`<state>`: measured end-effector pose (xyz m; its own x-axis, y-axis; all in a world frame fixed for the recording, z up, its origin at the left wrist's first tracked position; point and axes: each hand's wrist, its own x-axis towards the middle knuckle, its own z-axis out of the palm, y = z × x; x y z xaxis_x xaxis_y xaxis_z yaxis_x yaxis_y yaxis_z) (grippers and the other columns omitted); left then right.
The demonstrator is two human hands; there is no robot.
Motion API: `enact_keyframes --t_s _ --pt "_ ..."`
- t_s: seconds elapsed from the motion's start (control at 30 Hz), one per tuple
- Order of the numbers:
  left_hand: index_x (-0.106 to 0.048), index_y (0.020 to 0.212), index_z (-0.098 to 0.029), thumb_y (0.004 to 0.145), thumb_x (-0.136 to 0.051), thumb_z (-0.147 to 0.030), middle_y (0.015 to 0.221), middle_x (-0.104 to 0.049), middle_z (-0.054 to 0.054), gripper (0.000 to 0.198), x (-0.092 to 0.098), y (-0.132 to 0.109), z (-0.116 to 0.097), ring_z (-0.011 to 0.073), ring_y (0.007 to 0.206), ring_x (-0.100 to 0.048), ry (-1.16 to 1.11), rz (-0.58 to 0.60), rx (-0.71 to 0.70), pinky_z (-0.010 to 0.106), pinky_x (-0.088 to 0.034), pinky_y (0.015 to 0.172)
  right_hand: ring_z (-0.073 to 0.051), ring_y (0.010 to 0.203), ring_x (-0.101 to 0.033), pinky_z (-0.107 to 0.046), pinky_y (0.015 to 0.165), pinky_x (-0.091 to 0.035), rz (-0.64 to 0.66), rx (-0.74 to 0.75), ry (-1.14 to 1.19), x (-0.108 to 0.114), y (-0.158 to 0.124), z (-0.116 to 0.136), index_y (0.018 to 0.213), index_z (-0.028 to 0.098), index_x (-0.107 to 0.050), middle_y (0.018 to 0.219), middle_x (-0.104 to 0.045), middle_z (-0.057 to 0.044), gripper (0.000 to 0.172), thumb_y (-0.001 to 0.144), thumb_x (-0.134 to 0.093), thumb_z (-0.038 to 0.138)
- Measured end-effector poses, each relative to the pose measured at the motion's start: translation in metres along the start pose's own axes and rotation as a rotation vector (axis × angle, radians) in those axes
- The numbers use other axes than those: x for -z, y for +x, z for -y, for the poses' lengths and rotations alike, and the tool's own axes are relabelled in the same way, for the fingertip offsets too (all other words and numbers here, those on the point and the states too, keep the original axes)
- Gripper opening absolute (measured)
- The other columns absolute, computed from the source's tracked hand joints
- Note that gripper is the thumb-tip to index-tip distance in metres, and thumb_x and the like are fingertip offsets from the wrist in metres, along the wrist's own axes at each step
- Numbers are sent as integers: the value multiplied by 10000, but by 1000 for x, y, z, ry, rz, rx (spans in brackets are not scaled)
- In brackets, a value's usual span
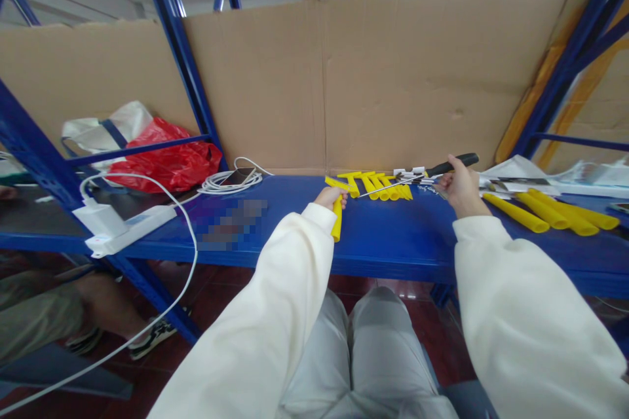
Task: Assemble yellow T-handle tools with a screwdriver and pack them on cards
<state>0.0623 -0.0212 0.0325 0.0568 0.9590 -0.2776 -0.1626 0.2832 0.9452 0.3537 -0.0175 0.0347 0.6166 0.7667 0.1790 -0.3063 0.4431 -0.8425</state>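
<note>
Now the left hand (pixel 330 198) has its grip closed on a yellow piece (pixel 337 221), the right hand (pixel 460 191) on a screwdriver (pixel 451 164).

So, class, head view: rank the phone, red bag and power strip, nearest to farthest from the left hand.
1. Phone, just left of the left hand.
2. Red bag, farther left, at the back.
3. Power strip, far left, front edge.

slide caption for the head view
Left hand grips a yellow T-shaped plastic piece, right hand a black-handled screwdriver, over a blue metal shelf.
</note>
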Motion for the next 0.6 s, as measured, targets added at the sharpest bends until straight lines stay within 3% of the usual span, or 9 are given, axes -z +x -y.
enact_keyframes --t_s 0.1,0.23,0.37,0.6 --pt "-575 785 -160 939 -558 35 477 -453 -70 249 1 3 0 67 348 -373 12 -26 9 175 -293 380 -93 340 -352 -176 303 -311 -167 7 46 -5 -8 8 821 282 -356 480 -282 138 388 900 -735 313" --pt "-573 779 -165 888 -658 24 496 -464 -76 234 3 8 1 62 349 -369 26 -46 18 179 -297 385 -95 342 -379 -192 306 -327 -247 31 86 -10 -20 20 820 276 -380 505 -379 109 277 947 -626 255" --pt "-590 783 -154 881 -649 26 495 -477 -64 213 4 11 2 69 366 -388 45 -52 13 181 -295 399 -97 344 -407 -197 317 -342 -231 52 152 -14 -28 26 818 262 -401 520 -426 91 220 993 -516 195" --pt "-604 760 -142 854 -670 40 488 -492 -51 216 2 9 4 70 377 -394 71 -31 5 185 -299 411 -124 348 -383 -230 336 -442 -120 44 202 -13 -20 18 770 283 -426 463 -277 111 288 976 -627 296"
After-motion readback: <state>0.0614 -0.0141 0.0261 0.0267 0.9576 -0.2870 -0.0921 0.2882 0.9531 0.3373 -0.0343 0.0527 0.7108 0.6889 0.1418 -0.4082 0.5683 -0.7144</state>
